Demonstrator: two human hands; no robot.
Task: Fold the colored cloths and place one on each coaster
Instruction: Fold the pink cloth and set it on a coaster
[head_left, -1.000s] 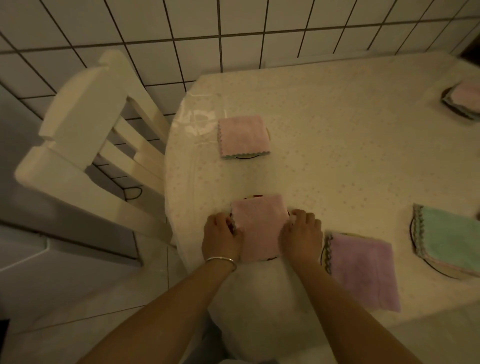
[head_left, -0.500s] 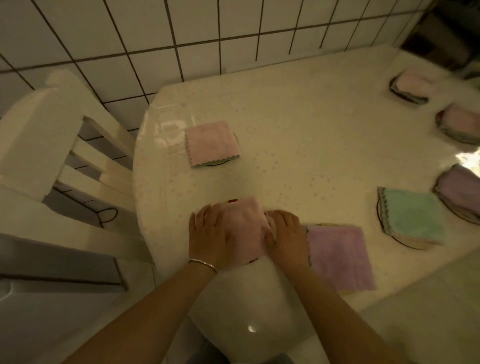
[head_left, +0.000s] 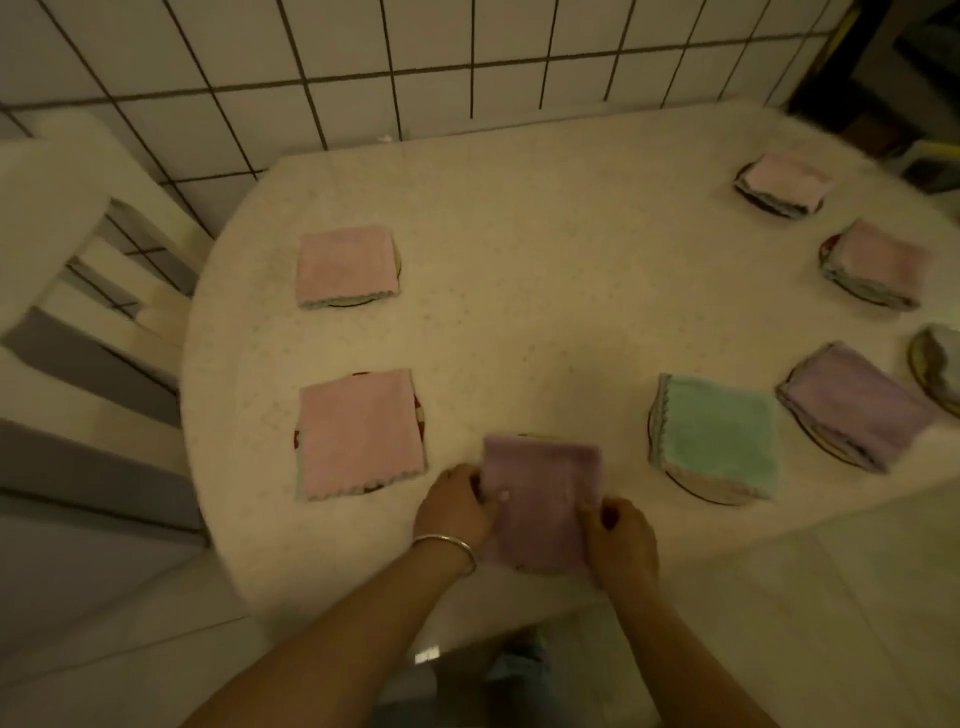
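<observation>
Both hands, left (head_left: 457, 501) and right (head_left: 621, 540), gripped the side edges of the folded purple cloth (head_left: 540, 499) at the surface's (head_left: 519, 270) near edge, its coaster barely visible beneath. Centring it squarely, edges aligned, seemed advisable.

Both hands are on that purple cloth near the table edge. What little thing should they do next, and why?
Probably nudge the purple cloth away from the table edge to centre it on its coaster. The left hand and right hand grip its sides, and only a sliver of coaster peeks out at the far edge.
</observation>
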